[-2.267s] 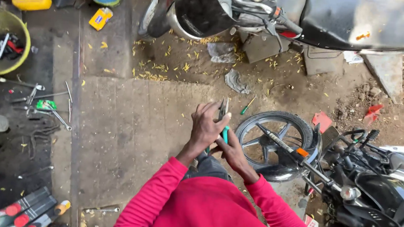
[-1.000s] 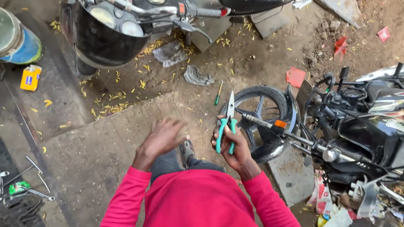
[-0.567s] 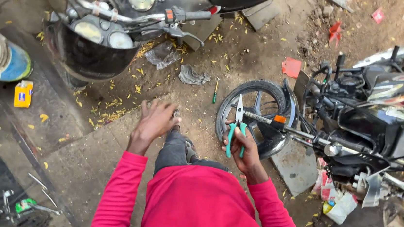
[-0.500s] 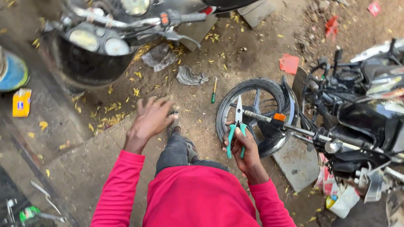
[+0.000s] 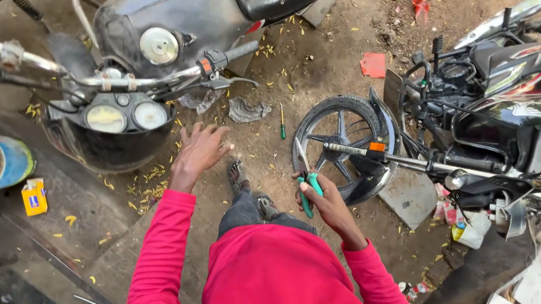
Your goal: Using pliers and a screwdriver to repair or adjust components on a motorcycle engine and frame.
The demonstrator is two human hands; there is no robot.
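Right hand (image 5: 328, 199) gripping pliers (image 5: 305, 181), motorcycle wheel (image 5: 344, 145) just beside

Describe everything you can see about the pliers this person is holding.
The pliers have teal-green grips and slim grey metal jaws that look closed. The right hand grasps the grips; the jaws point up and away from the body, toward the black front wheel of the motorcycle on the right. Nothing else touches them, and they hang above the dirt ground.
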